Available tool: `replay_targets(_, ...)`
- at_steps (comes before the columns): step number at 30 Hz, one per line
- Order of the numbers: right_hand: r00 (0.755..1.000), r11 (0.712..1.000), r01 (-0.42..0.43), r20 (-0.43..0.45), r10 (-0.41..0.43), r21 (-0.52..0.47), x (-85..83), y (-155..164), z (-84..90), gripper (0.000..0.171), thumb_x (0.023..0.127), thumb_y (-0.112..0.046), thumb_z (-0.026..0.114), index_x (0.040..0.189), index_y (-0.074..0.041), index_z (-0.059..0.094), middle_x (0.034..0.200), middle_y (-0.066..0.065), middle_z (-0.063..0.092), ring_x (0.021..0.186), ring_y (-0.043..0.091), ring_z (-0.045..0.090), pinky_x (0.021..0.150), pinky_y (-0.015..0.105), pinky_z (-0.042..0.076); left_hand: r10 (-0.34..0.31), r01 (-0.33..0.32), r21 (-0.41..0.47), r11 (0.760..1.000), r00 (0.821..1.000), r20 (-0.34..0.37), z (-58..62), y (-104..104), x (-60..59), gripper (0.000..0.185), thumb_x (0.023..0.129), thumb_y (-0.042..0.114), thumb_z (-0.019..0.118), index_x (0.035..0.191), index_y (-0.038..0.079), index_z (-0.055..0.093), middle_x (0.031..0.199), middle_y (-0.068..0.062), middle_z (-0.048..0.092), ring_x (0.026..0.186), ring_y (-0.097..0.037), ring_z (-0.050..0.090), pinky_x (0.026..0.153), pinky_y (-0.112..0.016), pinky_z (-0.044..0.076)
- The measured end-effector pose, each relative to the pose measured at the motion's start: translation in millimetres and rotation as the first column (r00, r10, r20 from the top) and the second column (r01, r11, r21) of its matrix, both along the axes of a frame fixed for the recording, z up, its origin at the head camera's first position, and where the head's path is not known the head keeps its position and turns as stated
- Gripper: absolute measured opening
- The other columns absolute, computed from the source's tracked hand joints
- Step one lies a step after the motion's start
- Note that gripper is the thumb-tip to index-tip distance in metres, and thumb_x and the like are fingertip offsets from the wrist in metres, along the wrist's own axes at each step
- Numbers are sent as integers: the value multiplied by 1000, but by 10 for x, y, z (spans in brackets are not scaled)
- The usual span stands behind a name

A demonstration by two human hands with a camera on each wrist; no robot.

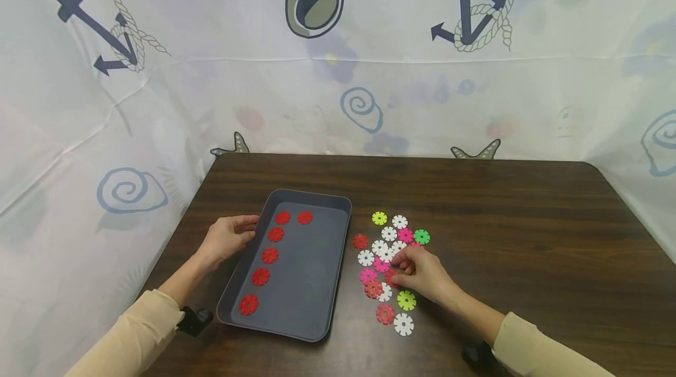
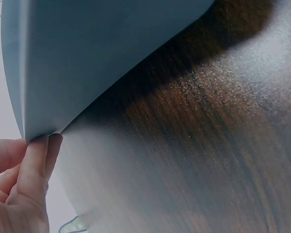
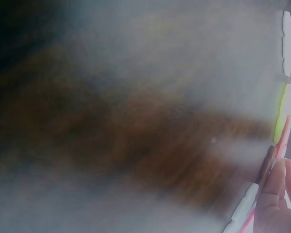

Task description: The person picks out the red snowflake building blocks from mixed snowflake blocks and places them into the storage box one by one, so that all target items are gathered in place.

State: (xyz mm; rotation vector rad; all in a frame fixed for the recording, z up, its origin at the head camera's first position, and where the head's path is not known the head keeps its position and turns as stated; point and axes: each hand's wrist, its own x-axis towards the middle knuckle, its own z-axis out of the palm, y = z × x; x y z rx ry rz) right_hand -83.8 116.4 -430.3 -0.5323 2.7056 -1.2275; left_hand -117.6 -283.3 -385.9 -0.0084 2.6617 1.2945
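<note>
My left hand [image 1: 227,239] is at the left side of a grey baking tray [image 1: 303,274], its fingertips touching the rim; the left wrist view shows the fingertips [image 2: 36,143] against the tray's outer wall. Several red notched discs [image 1: 270,255] lie in the tray, in a line along its left side, plus one at the top beside it. My right hand [image 1: 425,274] reaches into a loose pile of interlocking discs right of the tray. Thumb and index finger pinch a red disc [image 1: 391,278] at the pile's right side. In the right wrist view the fingertips [image 3: 277,170] partly hide it.
White discs [image 1: 404,324], pink discs [image 1: 368,275], yellow-green discs [image 1: 406,300], other red discs [image 1: 385,313] and a green disc [image 1: 422,236] lie around the right hand, some overlapping. The dark wood table [image 1: 528,236] extends to the right. A printed curtain [image 1: 401,95] hangs behind.
</note>
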Motion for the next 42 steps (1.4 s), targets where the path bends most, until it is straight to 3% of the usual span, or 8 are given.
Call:
replay_targets(11,996,998,-50,-71,53,38,2,-1,-21,23,71,-8,81,89,-4,67,78,1,58,72,12,51,62,21,46,-4,4,6,1000,1000,15,17,7,-22,41,91,2,56,130,-10,50,125,-28,56,111,-37,58,80,-38,55)
replay_targets(22,996,997,-77,-48,78,24,0,-5,6,21,72,-7,80,86,-6,65,77,0,57,72,12,52,61,20,46,-5,5,14,1000,1000,14,7,-1,-29,40,91,1,56,129,-10,49,125,-28,56,111,-37,58,82,-38,55)
replay_targets(42,1000,1000,-7,4,7,-20,-15,1,7,17,77,0,74,87,-7,63,72,-3,54,66,10,49,58,19,46,2,-2,18,1000,1000,16,-2,5,-14,40,91,1,56,129,-10,50,124,-28,57,110,-36,59,80,-37,55)
